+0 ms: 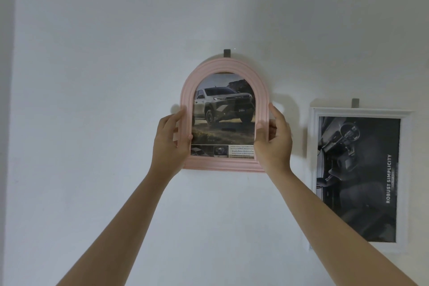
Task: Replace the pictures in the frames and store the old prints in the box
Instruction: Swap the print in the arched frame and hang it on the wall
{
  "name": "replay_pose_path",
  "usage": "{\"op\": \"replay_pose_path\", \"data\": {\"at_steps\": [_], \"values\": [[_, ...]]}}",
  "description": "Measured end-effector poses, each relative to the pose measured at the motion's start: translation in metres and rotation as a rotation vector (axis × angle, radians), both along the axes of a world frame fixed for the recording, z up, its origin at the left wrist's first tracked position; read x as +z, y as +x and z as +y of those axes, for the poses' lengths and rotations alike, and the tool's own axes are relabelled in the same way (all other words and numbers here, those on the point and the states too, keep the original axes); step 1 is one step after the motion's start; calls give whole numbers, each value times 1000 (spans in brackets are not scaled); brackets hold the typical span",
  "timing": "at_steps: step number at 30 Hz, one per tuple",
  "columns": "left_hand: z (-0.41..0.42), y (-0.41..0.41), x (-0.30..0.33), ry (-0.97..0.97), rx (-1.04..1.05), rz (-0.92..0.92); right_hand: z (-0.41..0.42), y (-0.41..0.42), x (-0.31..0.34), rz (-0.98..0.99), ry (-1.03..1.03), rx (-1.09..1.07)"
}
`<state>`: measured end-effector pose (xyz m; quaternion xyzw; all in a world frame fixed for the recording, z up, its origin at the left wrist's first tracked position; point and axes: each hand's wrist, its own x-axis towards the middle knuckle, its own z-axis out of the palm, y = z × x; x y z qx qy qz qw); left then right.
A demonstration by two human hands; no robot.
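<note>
Pink arched frame (224, 118) sits flat against a white wall (92, 76), top edge just under a small grey hook (227, 52). Truck print (224, 118) fills the opening; a strip of text and small photos runs along its foot.

Left hand (170, 138) grips the frame's left side, thumb on the front moulding, fingers curled round the edge behind. Right hand (274, 139) mirrors it on the right side, thumb laid over the inner lip, fingers wrapped behind the rim. Both hold low on the straight sides, below the arch. Judged reason: an even two-sided hold keeps the frame level and lets it slide up or down on the hook without tilting. Whether it is going on or coming off cannot be told.

To the right, near but apart, hangs a white frame (358, 179) on its own grey hook (425, 102), holding a dark print (357, 179) with vertical lettering. Its left edge stands close to the right hand; a sideways swing could knock it. Storage box not in view. Wall otherwise plain, left corner in shadow.
</note>
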<state>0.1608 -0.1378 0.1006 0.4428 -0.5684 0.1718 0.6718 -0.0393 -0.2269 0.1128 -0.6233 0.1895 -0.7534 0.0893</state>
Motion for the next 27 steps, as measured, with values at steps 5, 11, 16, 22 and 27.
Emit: {"op": "replay_pose_path", "data": {"at_steps": [5, 11, 16, 22, 27], "values": [[-4, 1, 0, 4, 66, -48, 1, -2, 1, 2, 24, -17], [-3, 2, -2, 11, 92, -74, 0, 2, -1, 39, 46, -64], [1, -7, -6, -16, 131, -20, 1, -6, -9, 93, 27, -45], [22, -56, -16, -80, 220, -7, 14, -32, -28, 197, -45, -31], [25, -109, -33, -90, 121, -116, 24, -71, -46, 224, -67, -94]]}}
